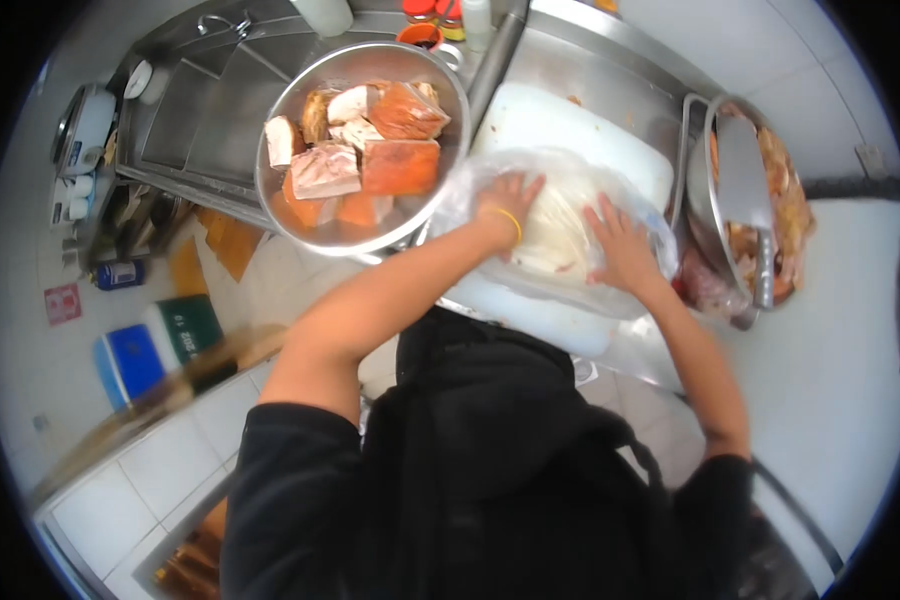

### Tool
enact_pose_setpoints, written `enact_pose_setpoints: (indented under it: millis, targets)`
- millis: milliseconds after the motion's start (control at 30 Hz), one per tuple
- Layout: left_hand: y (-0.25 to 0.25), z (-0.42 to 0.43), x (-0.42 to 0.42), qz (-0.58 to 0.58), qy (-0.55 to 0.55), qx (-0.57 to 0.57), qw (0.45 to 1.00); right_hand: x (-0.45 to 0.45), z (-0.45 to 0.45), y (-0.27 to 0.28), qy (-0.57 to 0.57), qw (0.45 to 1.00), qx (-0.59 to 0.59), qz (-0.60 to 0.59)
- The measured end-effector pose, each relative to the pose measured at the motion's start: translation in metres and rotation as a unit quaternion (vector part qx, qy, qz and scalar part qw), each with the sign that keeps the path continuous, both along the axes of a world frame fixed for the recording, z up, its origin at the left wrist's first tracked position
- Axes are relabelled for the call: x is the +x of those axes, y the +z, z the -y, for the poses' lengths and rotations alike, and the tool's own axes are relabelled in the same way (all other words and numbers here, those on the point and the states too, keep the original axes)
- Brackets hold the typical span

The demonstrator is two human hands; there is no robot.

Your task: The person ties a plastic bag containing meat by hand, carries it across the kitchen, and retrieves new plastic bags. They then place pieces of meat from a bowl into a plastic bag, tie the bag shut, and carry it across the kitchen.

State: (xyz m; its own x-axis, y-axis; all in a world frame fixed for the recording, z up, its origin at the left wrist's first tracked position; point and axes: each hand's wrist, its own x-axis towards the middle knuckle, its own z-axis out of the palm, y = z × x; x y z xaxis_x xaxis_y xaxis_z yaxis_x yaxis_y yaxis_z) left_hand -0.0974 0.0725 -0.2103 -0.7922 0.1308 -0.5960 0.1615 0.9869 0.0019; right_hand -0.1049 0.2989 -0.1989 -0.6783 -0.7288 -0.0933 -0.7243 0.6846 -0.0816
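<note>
One clear plastic bag (570, 292) with pale material (555, 232) showing lay on a white cutting board (575, 125) near a steel bowl (335, 68) of meat chunks (402, 165), the left hand (510, 212) and right hand (622, 245) resting open against it, fingers spread, neither closed around anything.

Bright, diffuse light glints off the left-hand steel bowl (370, 62); fisheye distortion curves the black-rimmed edges; the plastic bag (560, 230) looks soft.
</note>
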Motion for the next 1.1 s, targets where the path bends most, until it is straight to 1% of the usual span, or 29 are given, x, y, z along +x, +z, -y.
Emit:
enact_pose_setpoints:
  millis: [33, 67, 133, 167, 200, 233, 267, 300, 333, 367, 400, 467, 533, 600, 633, 667, 700, 733, 767, 800, 833, 867, 900, 933, 967, 1000, 1033, 1067, 1100]
  targets:
    - [0.003, 0.000, -0.004, 0.012, -0.012, 0.001, 1.000, 0.000, 0.007, 0.009, -0.021, 0.999, 0.041, -0.013]
    - [0.002, 0.001, -0.007, -0.001, 0.001, 0.004, 1.000, -0.003, 0.015, 0.021, -0.009, 0.999, 0.043, -0.026]
    - [-0.023, -0.003, 0.003, -0.074, 0.052, 0.102, 0.991, 0.005, 0.044, 0.068, -0.078, 0.983, -0.015, 0.168]
    - [-0.038, -0.005, 0.005, -0.070, 0.056, 0.109, 0.990, 0.005, 0.068, 0.091, -0.076, 0.982, -0.006, 0.171]
    - [-0.053, -0.009, 0.008, -0.082, 0.067, 0.249, 0.963, 0.009, 0.099, 0.113, -0.033, 0.987, -0.104, 0.114]
    - [-0.063, -0.012, 0.011, -0.093, 0.075, 0.383, 0.916, 0.013, 0.132, 0.123, 0.009, 0.978, -0.201, 0.052]
    - [-0.066, -0.014, 0.015, -0.088, 0.070, 0.392, 0.913, 0.014, 0.168, 0.121, 0.018, 0.976, -0.212, 0.049]
    - [-0.066, -0.015, 0.022, -0.163, 0.066, 0.474, 0.863, 0.012, 0.205, 0.117, 0.029, 0.973, -0.223, 0.046]
    - [-0.066, -0.013, 0.029, -0.236, 0.063, 0.549, 0.799, 0.009, 0.237, 0.103, 0.051, 0.974, -0.218, 0.023]
    - [-0.066, -0.010, 0.033, -0.313, -0.044, 0.413, 0.854, 0.006, 0.263, 0.085, 0.074, 0.974, -0.212, -0.002]
    - [-0.069, -0.003, 0.028, -0.313, -0.048, 0.421, 0.850, 0.002, 0.281, 0.069, 0.068, 0.976, -0.205, -0.004]
    - [-0.078, 0.000, 0.017, -0.157, -0.020, 0.449, 0.879, 0.000, 0.300, 0.041, 0.060, 0.984, -0.168, 0.018]
    - [-0.103, -0.013, 0.021, -0.161, 0.019, 0.475, 0.865, 0.000, 0.302, 0.026, 0.055, 0.989, -0.135, 0.029]
    - [-0.081, -0.004, 0.020, -0.136, -0.036, 0.420, 0.897, 0.001, 0.296, 0.030, 0.066, 0.986, -0.156, 0.001]
    - [-0.058, 0.001, 0.016, -0.084, -0.036, 0.388, 0.917, 0.000, 0.291, 0.034, 0.034, 0.989, -0.141, -0.010]
    - [-0.046, 0.002, 0.013, -0.037, -0.031, 0.344, 0.938, -0.001, 0.289, 0.038, 0.020, 0.986, -0.168, -0.001]
    - [-0.053, 0.002, 0.014, -0.032, -0.050, 0.347, 0.936, 0.000, 0.286, 0.042, 0.012, 0.980, -0.200, 0.012]
    - [-0.061, 0.002, 0.015, -0.020, 0.000, 0.374, 0.927, 0.003, 0.279, 0.055, 0.001, 0.980, -0.201, 0.009]
    - [-0.067, 0.001, 0.016, -0.009, 0.058, 0.397, 0.916, 0.006, 0.269, 0.071, -0.060, 0.959, -0.276, 0.004]
    - [-0.066, 0.001, 0.016, -0.010, 0.058, 0.391, 0.918, 0.007, 0.257, 0.087, -0.117, 0.929, -0.352, 0.001]
    - [-0.052, 0.003, 0.014, -0.094, 0.078, 0.490, 0.863, 0.005, 0.236, 0.102, -0.137, 0.904, -0.406, -0.001]
    - [-0.037, 0.004, 0.010, -0.177, 0.094, 0.580, 0.789, 0.005, 0.210, 0.114, -0.158, 0.876, -0.456, -0.003]
    - [-0.022, 0.003, 0.007, -0.255, 0.106, 0.659, 0.700, 0.009, 0.186, 0.125, -0.203, 0.829, -0.521, 0.000]
    - [-0.002, 0.004, 0.003, -0.253, 0.105, 0.654, 0.705, 0.015, 0.164, 0.132, -0.249, 0.775, -0.581, 0.005]
    - [0.021, 0.004, -0.005, -0.165, -0.074, 0.484, 0.856, 0.021, 0.136, 0.131, -0.292, 0.688, -0.659, 0.089]
    - [0.030, 0.000, -0.009, -0.062, -0.246, 0.270, 0.929, 0.026, 0.117, 0.123, -0.328, 0.585, -0.722, 0.171]
    - [0.018, -0.009, -0.013, -0.020, -0.238, 0.353, 0.904, 0.031, 0.107, 0.111, -0.330, 0.579, -0.726, 0.171]
    - [0.007, -0.017, -0.012, -0.018, -0.242, 0.349, 0.905, 0.035, 0.097, 0.099, -0.336, 0.456, -0.793, 0.224]
    - [-0.006, -0.023, -0.011, -0.039, -0.219, 0.335, 0.916, 0.038, 0.088, 0.087, -0.332, 0.326, -0.842, 0.274]
